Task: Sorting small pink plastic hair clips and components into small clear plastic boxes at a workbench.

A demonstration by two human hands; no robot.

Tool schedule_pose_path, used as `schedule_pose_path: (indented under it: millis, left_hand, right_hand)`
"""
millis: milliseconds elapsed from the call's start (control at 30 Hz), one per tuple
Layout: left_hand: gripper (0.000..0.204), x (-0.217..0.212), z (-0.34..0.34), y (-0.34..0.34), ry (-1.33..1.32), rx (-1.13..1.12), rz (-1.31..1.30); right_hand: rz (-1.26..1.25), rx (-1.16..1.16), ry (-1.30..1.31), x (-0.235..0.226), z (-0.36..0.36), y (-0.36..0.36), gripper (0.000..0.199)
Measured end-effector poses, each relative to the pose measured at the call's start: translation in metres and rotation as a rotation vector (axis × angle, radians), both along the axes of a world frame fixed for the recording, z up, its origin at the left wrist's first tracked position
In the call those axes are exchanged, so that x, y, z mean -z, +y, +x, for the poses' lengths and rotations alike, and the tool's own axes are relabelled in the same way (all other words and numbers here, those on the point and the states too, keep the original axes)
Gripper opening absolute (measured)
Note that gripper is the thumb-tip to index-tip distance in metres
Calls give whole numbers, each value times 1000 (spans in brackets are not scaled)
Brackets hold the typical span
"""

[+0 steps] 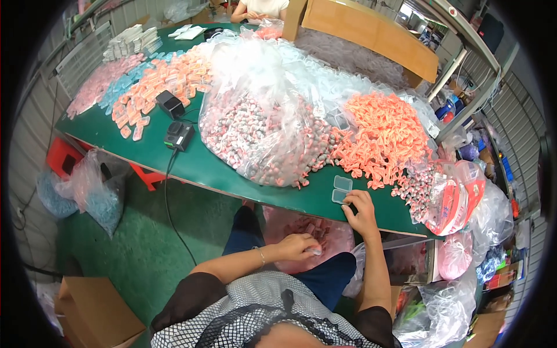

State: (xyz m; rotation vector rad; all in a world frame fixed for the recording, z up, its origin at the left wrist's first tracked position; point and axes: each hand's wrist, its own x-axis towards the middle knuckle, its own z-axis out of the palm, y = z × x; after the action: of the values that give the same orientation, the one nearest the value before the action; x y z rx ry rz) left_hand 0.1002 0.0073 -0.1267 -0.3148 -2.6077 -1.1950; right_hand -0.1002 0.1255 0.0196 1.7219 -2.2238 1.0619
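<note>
Near the table's front edge lies a small clear plastic case [340, 196], its lid opened flat behind its base. My right hand [362, 213] has thumb and fingers closed at the right edge of the case's lower half. Over my lap, above a pink bag [339, 236] with small pieces in it, my left hand [295, 247] is closed around something small and pale that I cannot make out. Behind the case spreads a heap of soft orange pieces [383, 136]. A large clear bag [255, 122] of small grey, white and reddish pieces sits left of it.
Filled orange cases [174, 75] are piled at the back left, beside blue and pink ones. Two black devices [178, 136] with a cable stand near them. A red-and-white bag [458, 197] lies at the right end. Across the table another person [264, 8] sits.
</note>
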Motion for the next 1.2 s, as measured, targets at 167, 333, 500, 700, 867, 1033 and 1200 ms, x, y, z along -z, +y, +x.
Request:
schedule_pose_path:
  millis: [167, 333, 500, 700, 867, 1033, 1200]
  left_hand:
    - [33, 75, -10, 0, -567, 26, -119]
    - [42, 128, -19, 9, -716, 48, 44]
    - [43, 92, -22, 3, -523, 37, -11]
    - [12, -111, -11, -35, 181, -82, -42]
    - [12, -159, -45, -77, 259, -633, -503]
    - [5, -141, -58, -86, 152, -702, -696]
    - [14, -148, -56, -79, 233, -615, -562]
  right_hand:
    - [-8, 29, 7, 3, 1, 2, 18]
    - [-30, 9, 32, 9, -3, 0, 19]
    - [-4, 13, -4, 3, -3, -4, 19]
    - [0, -3, 1, 4, -8, -2, 18]
    - [-7, 22, 10, -1, -5, 4, 18]
    - [-38, -15, -6, 14, -7, 2, 18]
    - [-64, 21, -83, 10, 1, 6, 15]
